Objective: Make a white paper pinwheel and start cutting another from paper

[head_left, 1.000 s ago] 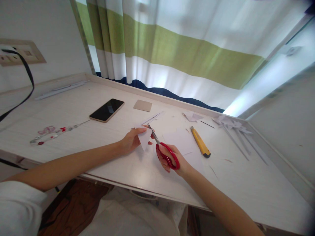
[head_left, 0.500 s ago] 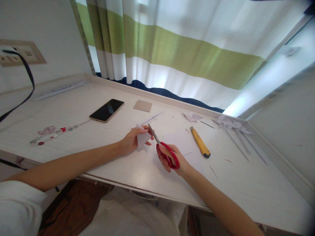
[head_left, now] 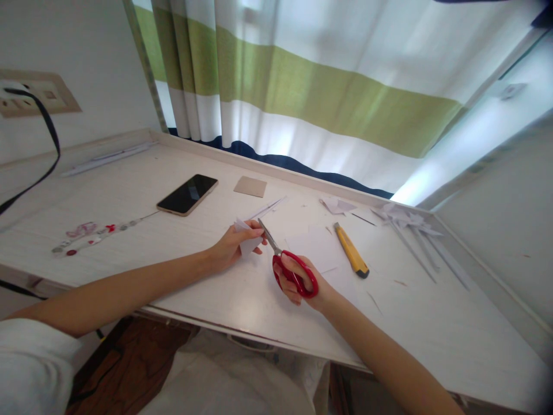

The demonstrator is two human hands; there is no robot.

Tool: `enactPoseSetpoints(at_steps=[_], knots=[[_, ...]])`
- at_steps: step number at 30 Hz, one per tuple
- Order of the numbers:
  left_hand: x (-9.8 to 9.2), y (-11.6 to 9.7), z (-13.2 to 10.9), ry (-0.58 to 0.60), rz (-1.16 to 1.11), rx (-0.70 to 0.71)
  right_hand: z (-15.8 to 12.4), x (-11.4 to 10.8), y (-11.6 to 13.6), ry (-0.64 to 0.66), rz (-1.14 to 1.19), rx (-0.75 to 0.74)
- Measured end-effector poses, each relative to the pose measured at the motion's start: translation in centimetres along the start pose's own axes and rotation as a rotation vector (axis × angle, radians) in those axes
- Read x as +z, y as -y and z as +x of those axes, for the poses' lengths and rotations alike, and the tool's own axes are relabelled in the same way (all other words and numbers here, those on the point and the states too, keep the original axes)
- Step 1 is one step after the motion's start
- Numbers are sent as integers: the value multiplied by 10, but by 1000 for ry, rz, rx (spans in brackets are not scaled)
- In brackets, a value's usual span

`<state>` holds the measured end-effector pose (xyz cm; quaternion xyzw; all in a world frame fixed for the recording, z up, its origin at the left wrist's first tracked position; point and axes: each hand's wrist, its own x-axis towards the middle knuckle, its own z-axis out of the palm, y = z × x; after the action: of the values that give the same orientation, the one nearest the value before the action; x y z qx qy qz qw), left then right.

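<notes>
My left hand (head_left: pixel 233 246) pinches a small folded piece of white paper (head_left: pixel 249 244) between thumb and fingers, above the middle of the white desk. Red-handled scissors (head_left: pixel 298 275) are in my right hand (head_left: pixel 314 283), with fingers through the loops. Their blades point up and left, and the tips lie right by the fingertips of my left hand. Whether the blades touch the paper is too small to tell. White paper sheets (head_left: pixel 317 248) lie flat on the desk behind and beside my right hand.
On the white desk (head_left: pixel 194 311), a phone (head_left: pixel 188 195) with a beaded strap (head_left: pixel 111 229) lies left, near a beige card (head_left: pixel 250 186). A yellow cutter (head_left: pixel 352 251) is right of the sheets. Folded paper pieces (head_left: pixel 406 219) and long strips sit at the back right.
The folded paper in my left hand has tilted and shifted slightly left. The scissors' handles have opened a little wider, and the blade tips have moved slightly left.
</notes>
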<state>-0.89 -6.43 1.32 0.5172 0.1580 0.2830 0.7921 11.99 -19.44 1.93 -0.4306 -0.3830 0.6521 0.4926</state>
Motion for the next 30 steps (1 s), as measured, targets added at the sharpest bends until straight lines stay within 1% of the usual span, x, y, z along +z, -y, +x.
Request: enactPoseSetpoints(at_steps=[5,11,15,19,23,25,27,30], knots=[[1,0,-1,-5,6,13,2,-3,-3,88,26,44],[0,1,-1,13,20,30,1,-6,-7,161,7,31],[-1,2,-1,20,34,38,0,-5,-6,186,-24,8],[1,1,-1,26,45,37,1,-4,-4,173,-81,-18],[2,-1,-1,18,52,33,2,-4,-4,128,-181,-32],[2,-1,-1,7,59,30,2,-5,-1,81,-249,-43],[1,-2,-1,-7,65,31,2,-6,5,-1,-331,-66],[1,-2,0,-24,73,28,0,-13,21,-209,-497,-118]])
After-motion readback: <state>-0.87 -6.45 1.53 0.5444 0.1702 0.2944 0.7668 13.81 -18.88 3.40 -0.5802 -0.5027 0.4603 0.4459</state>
